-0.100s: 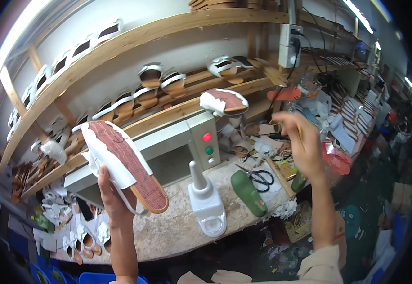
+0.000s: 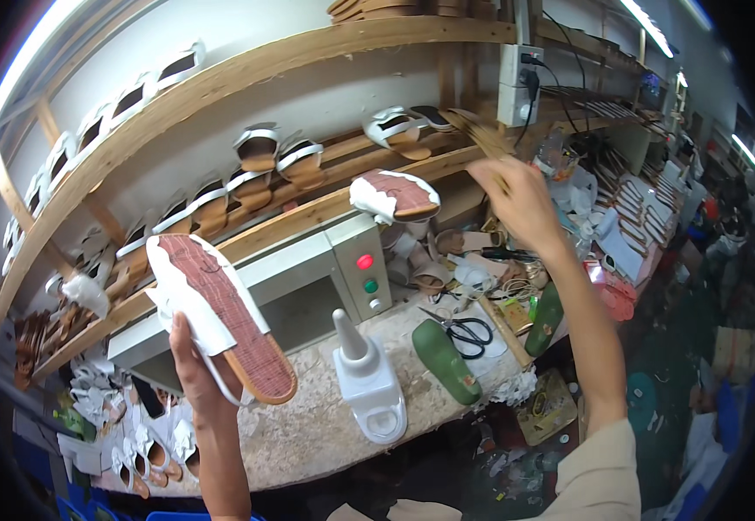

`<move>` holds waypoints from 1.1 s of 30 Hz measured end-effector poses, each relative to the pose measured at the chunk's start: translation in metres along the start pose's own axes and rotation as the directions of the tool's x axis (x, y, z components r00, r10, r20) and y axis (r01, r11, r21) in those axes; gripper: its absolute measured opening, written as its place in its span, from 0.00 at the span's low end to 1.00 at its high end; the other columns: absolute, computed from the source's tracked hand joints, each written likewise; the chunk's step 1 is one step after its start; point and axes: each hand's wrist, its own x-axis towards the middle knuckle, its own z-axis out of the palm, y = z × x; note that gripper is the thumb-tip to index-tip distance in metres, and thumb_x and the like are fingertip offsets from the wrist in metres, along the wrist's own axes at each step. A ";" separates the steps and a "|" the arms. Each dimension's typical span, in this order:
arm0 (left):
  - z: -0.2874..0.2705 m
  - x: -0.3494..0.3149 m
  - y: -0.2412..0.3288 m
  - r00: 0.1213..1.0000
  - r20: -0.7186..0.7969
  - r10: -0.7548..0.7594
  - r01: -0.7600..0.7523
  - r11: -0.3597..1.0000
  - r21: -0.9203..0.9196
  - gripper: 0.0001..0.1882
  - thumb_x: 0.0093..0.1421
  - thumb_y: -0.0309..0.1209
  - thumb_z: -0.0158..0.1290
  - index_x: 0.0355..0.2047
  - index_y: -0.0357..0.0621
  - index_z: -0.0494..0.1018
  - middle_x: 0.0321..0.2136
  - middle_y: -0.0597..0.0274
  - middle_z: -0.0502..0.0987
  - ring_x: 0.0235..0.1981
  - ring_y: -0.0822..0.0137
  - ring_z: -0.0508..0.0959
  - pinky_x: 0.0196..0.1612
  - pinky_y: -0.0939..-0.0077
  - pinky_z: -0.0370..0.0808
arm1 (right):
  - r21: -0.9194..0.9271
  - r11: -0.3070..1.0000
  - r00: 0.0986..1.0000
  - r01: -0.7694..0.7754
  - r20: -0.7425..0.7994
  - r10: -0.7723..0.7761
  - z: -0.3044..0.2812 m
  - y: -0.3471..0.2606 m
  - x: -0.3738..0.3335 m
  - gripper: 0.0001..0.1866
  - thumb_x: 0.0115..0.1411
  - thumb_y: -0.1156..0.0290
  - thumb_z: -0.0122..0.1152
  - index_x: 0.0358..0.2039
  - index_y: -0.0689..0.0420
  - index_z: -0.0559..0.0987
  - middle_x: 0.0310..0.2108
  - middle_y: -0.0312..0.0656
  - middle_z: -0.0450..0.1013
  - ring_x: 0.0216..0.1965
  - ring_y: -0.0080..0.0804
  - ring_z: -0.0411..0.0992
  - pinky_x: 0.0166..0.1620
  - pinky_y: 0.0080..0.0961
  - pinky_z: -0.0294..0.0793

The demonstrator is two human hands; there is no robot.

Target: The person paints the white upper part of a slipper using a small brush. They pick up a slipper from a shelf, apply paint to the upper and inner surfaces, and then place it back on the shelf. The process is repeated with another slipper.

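A white-strapped sandal point(image 2: 237, 321) is in my left hand point(image 2: 197, 369), tilted up with its reddish-brown woven underside toward me. My fingers and thumb wrap its white strap side. My right hand point(image 2: 521, 204) is raised at the right, by the shelf edge, its fingers curled together. A thin brownish sliver shows at those fingers, too unclear to name. Just above them lies a tan, brush-like bundle point(image 2: 479, 130). Another sandal point(image 2: 397, 194) rests sole-up on the grey machine. A white plastic pot with a cone top point(image 2: 367, 382) stands on the bench between my arms.
The grey box machine point(image 2: 295, 286) carries red and green buttons. Right of the pot are a green shoe last point(image 2: 445, 363), black-handled scissors point(image 2: 471, 334) and a second green last point(image 2: 546, 319). White sandals line the wooden shelves point(image 2: 247, 82). Scraps clutter the bench's right end.
My right hand has moved up and forward toward the shelf, covering the red sole-shaped piece seen there before. The left hand keeps hold of the sandal. The view has shifted slightly.
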 end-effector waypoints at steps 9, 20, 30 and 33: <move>0.028 0.041 0.014 0.997 -0.081 -0.019 0.030 0.990 0.139 0.28 0.68 0.48 0.44 0.62 0.43 0.61 0.53 0.57 0.73 0.51 0.63 0.76 0.56 0.66 0.73 | -0.471 0.820 0.702 -0.325 0.461 0.543 0.119 0.076 0.136 0.38 0.47 0.42 0.69 0.54 0.52 0.77 0.52 0.48 0.75 0.54 0.39 0.73 0.57 0.35 0.71; 0.074 0.112 -0.035 0.917 0.398 0.043 -0.261 0.818 0.513 0.26 0.69 0.38 0.46 0.63 0.39 0.60 0.59 0.52 0.68 0.52 0.57 0.76 0.56 0.62 0.76 | 0.390 0.369 0.520 -0.844 0.425 0.741 0.031 0.079 0.094 0.17 0.49 0.62 0.72 0.33 0.60 0.78 0.22 0.38 0.72 0.21 0.24 0.66 0.20 0.26 0.67; 0.159 0.183 -0.092 0.833 0.277 -0.479 0.453 0.878 0.154 0.21 0.64 0.40 0.52 0.49 0.36 0.74 0.43 0.48 0.80 0.44 0.54 0.81 0.51 0.62 0.79 | 0.651 0.088 0.500 -0.754 0.483 0.719 -0.150 0.060 -0.166 0.12 0.61 0.65 0.65 0.42 0.57 0.78 0.28 0.28 0.71 0.24 0.13 0.66 0.25 0.14 0.65; 0.177 0.219 -0.120 0.832 0.236 -0.502 0.472 0.864 0.176 0.19 0.66 0.37 0.48 0.49 0.33 0.70 0.41 0.50 0.79 0.43 0.56 0.80 0.48 0.63 0.78 | 0.649 0.026 0.380 -0.761 0.412 0.828 -0.203 0.041 -0.264 0.20 0.56 0.82 0.58 0.51 0.60 0.73 0.40 0.36 0.73 0.37 0.23 0.74 0.36 0.22 0.76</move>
